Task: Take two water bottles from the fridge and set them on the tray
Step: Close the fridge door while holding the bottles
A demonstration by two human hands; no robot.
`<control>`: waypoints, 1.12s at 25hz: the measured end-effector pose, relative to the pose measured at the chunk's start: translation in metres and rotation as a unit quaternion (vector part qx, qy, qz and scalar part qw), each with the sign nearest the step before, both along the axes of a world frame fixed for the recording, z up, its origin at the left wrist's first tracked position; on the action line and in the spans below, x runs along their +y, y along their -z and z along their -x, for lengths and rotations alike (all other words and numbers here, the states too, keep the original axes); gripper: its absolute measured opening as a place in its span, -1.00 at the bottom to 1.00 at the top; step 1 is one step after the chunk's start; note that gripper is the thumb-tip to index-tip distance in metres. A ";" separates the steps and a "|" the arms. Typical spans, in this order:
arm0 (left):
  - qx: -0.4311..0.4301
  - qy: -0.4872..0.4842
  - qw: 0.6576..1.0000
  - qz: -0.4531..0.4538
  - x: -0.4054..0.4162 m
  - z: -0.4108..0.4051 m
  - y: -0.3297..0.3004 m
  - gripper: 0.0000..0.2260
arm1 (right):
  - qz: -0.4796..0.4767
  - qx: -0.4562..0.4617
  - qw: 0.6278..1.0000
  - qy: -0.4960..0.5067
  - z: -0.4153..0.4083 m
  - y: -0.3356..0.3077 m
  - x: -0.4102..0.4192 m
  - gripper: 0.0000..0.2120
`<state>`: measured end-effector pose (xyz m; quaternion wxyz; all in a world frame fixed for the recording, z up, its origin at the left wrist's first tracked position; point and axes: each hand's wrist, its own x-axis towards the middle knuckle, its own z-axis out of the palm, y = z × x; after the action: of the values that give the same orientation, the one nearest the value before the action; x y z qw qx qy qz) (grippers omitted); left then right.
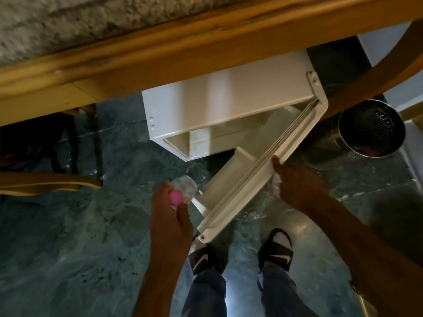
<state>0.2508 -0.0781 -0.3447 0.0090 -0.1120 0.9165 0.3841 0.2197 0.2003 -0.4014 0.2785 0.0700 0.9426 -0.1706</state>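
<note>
A small white fridge (206, 106) stands under a wooden table, its door (256, 179) swung partly open toward me. My left hand (170, 216) grips a clear water bottle (185, 185) with a pink cap (175, 197), just left of the door. My right hand (295, 186) is at the door's outer edge, thumb pressed on the rim. Clear plastic and a pink spot of a second water bottle (276, 185) show under its fingers; most of that bottle is hidden. No tray is in view.
The wooden table edge (183, 49) runs across the top, close above the fridge. A perforated metal bin (370, 129) stands right of the fridge. A wooden chair (45, 181) is at the left. My feet in black slides (275, 248) stand on the marbled floor.
</note>
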 end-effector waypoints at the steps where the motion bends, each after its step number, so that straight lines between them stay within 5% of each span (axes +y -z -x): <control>1: 0.016 -0.004 1.000 0.005 -0.009 0.006 -0.004 -0.63 | -0.008 0.006 1.000 -0.002 0.008 0.000 -0.009 -0.29; 11: 0.054 -0.069 0.995 0.052 -0.072 0.036 -0.042 -0.73 | -0.053 0.013 0.999 -0.003 0.072 0.005 -0.051 -0.26; 28: 0.015 0.012 1.000 -0.003 -0.012 0.062 -0.021 -0.70 | -0.011 0.010 0.998 0.057 0.104 0.012 -0.064 -0.19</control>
<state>0.1890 -0.0897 -0.3238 0.0005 -0.0951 0.9165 0.3885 0.1159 0.1362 -0.4130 0.2583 0.1250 0.9416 -0.1763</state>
